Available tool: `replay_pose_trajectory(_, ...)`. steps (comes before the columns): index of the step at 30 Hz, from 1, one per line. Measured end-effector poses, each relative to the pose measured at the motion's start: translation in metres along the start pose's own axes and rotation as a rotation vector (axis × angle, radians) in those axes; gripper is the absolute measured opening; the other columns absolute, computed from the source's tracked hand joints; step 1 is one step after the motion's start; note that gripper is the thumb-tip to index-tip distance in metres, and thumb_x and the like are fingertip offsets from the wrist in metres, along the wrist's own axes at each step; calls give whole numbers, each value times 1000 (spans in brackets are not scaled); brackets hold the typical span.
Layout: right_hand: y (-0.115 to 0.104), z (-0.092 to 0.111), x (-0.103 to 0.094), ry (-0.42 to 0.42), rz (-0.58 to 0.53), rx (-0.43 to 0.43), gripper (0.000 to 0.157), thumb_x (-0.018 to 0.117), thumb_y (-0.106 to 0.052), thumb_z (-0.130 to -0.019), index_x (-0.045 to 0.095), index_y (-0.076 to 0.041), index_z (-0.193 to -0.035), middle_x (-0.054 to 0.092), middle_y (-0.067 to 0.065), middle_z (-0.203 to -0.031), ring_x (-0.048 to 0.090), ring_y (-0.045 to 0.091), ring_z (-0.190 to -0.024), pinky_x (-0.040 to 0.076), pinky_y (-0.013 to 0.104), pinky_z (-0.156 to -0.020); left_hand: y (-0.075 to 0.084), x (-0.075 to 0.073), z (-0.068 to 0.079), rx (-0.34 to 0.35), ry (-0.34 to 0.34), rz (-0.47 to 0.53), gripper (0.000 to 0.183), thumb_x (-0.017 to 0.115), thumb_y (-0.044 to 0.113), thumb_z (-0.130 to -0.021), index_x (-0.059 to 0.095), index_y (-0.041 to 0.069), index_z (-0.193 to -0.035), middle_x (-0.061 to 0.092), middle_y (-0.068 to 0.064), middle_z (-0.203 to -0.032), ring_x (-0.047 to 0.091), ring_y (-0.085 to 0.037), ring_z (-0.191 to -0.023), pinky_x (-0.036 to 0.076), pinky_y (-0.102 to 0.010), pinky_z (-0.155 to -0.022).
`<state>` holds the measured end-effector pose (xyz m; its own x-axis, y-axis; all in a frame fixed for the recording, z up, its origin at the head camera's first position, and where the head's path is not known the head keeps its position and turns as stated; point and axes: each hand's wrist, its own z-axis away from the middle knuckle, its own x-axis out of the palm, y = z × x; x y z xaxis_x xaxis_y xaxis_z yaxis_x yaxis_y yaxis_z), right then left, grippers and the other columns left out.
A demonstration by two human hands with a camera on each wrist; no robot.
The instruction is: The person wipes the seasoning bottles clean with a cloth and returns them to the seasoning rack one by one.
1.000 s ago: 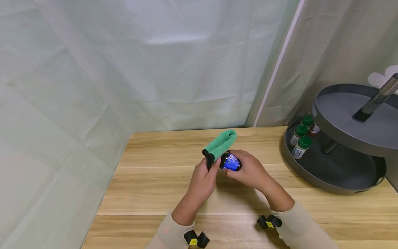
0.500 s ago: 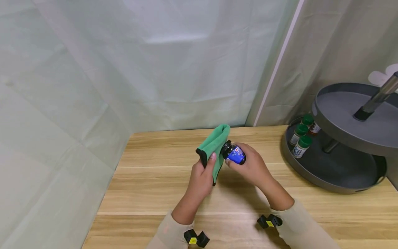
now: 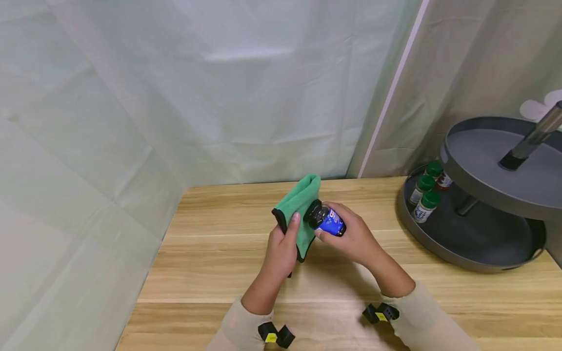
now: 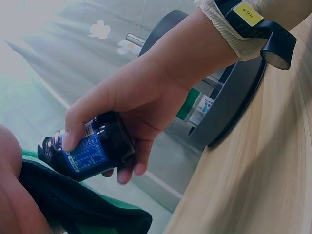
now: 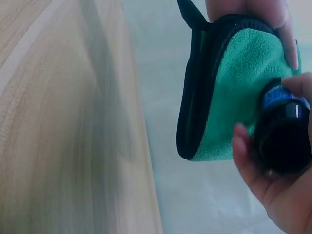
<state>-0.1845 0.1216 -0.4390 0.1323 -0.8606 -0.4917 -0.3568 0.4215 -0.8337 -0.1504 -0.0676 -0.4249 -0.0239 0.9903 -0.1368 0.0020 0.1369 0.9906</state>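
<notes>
My left hand [image 3: 281, 249] grips a folded green cloth [image 3: 300, 197] with black edging, the thumb lying over its near face. In my right hand [image 3: 351, 234] is a small dark jar [image 3: 327, 219] with a blue label and a black lid, held tilted with the lid end toward the cloth. The lid looks to be against the cloth in the head view. In the left wrist view the right thumb presses on the label of the jar [image 4: 90, 151]. From the right wrist, the dark base of the jar [image 5: 285, 139] faces the camera, beside the green cloth [image 5: 234, 102].
A grey two-tier round rack [image 3: 483, 243] stands at the right on the wooden table [image 3: 210, 273]. Several small green-capped bottles [image 3: 425, 207] sit on its lower tier. Pale curtains [image 3: 263, 97] hang behind and to the left of the table.
The cloth has shifted left and been turned so more of its face and lower corner show. The jar has tilted, bringing its lid into view against the cloth.
</notes>
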Motion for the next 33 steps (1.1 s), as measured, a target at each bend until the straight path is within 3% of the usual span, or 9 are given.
replay_pose_trajectory(8, 2, 1, 2, -136, -58, -94, 60, 82, -23, -82, 58, -27, -137, 64, 1, -118, 63, 18, -97, 59, 27, -76, 2, -2, 0, -6, 39, -47, 63, 44, 58, -103, 60, 6, -136, 68, -12, -130, 63, -22, -115, 50, -45, -105)
replay_pose_trajectory(16, 1, 2, 3, -189, 34, -129, 55, 83, -31, -81, 62, -29, -132, 65, -5, -113, 64, 12, -94, 59, 25, -76, 3, -2, 1, 22, 2, -134, 57, 48, 54, -103, 60, 8, -135, 69, -12, -128, 63, -21, -116, 48, -46, -108)
replay_pose_trajectory(18, 1, 3, 4, -192, 70, -121, 54, 83, -32, -81, 63, -30, -130, 65, -5, -110, 63, 11, -91, 58, 25, -74, 3, -1, 2, 22, -19, -144, 57, 48, 53, -104, 59, 8, -137, 71, -14, -120, 66, -21, -101, 54, -45, -99)
replay_pose_trajectory(22, 1, 4, 5, -189, 145, -93, 52, 82, -35, -80, 64, -27, -128, 66, -3, -108, 63, 10, -89, 56, 24, -73, 3, 0, 3, 27, -45, -150, 57, 47, 52, -104, 57, 9, -140, 71, -14, -108, 61, -18, -82, 55, -39, -86)
replay_pose_trajectory(23, 1, 4, 5, -185, 160, -82, 52, 82, -35, -80, 65, -26, -128, 66, -3, -108, 63, 10, -90, 56, 24, -74, 3, 0, 3, 37, -50, -149, 56, 47, 51, -105, 57, 8, -140, 71, -14, -109, 63, -20, -83, 55, -40, -87)
replay_pose_trajectory(25, 1, 4, 6, -168, 190, -63, 52, 81, -36, -81, 65, -23, -128, 67, -1, -110, 62, 10, -91, 55, 25, -74, 3, 0, 4, 61, -55, -146, 55, 47, 49, -105, 56, 9, -141, 70, -11, -123, 67, -21, -106, 52, -40, -102)
replay_pose_trajectory(28, 1, 3, 7, -136, 222, -29, 55, 81, -38, -80, 65, -20, -129, 68, 0, -111, 62, 11, -91, 55, 26, -75, 4, 0, 5, 79, -51, -128, 55, 47, 49, -105, 56, 8, -141, 65, -10, -137, 58, -22, -130, 44, -44, -114)
replay_pose_trajectory(33, 1, 2, 7, -73, 231, 20, 56, 80, -40, -81, 64, -19, -131, 68, 1, -109, 62, 13, -88, 54, 27, -71, 4, -2, 5, 57, -47, -72, 58, 47, 53, -104, 56, 8, -139, 65, -12, -135, 61, -25, -126, 47, -48, -110)
